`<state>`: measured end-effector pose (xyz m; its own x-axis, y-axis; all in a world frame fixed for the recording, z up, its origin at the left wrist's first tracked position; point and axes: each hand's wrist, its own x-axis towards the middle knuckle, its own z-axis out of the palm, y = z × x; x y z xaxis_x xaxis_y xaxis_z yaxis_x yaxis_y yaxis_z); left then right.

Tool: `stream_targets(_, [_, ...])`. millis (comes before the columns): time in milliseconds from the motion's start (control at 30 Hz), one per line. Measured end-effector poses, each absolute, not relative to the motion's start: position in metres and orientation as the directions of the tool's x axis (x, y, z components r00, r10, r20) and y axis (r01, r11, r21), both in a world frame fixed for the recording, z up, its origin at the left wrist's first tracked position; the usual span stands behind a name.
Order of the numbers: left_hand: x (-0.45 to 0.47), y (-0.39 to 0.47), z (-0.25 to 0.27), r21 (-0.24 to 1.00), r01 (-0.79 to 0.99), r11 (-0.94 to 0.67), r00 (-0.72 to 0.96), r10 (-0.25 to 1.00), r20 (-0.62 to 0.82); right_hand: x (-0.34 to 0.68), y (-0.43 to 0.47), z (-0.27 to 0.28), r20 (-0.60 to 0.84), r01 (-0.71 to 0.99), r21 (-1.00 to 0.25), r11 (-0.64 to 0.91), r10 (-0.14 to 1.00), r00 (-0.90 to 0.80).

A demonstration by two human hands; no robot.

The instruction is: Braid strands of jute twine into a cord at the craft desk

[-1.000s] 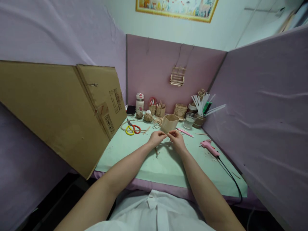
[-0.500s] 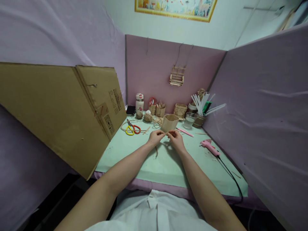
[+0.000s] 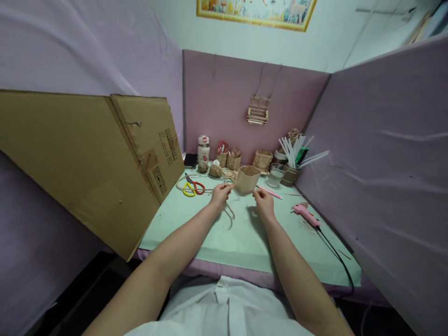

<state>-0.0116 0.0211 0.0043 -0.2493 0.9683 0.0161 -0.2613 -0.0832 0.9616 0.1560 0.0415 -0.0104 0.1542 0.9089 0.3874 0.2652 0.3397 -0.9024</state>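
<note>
My left hand [image 3: 220, 195] is closed in a pinch on a piece of tan twine [image 3: 231, 213], whose loose end curls down over the table. Apart from it on the right, my right hand [image 3: 264, 203] has its fingers pressed together; anything between them is too small to make out. Just beyond and between the hands stands a tan cup-shaped holder [image 3: 246, 181] with a wavy rim. Left of my left hand lie scissors [image 3: 194, 188] with one yellow and one red handle, and strands of twine cross there.
A pink glue gun [image 3: 306, 214] with a black cord lies at the right. Twine balls [image 3: 216, 171], a glass of water [image 3: 276, 176], a pink pen-like tool [image 3: 270, 192] and white sticks [image 3: 290, 151] are at the back. A large cardboard sheet [image 3: 87, 158] leans on the left.
My hands were together in front of the holder and have parted, the left moving left with the twine, the right moving slightly right. The hanging twine end has shifted.
</note>
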Motion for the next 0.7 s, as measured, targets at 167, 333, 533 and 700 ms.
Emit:
stream_targets(167, [-0.021, 0.022, 0.011, 0.937, -0.343, -0.072, -0.301, 0.953, -0.037, 0.188, 0.052, -0.003, 0.378, 0.368, -0.904, 0.217, 0.81, 0.449])
stream_targets(333, [-0.017, 0.019, 0.01, 0.946, -0.318, -0.061, -0.248, 0.968, -0.021, 0.193, 0.051, -0.004, 0.42, 0.59, -0.798, 0.124, 0.816, 0.397])
stream_targets(533, [-0.015, 0.019, 0.007, 0.967, -0.251, -0.044, -0.222, 0.975, -0.013, 0.189, 0.051, -0.014, 0.368, 0.671, -0.734, 0.106, 0.892, 0.261])
stream_targets(700, [-0.009, 0.018, 0.001, 0.982, -0.045, -0.182, -0.214, 0.962, 0.169, 0.17, 0.045, -0.011, 0.451, 0.515, -0.794, 0.323, 0.881, 0.144])
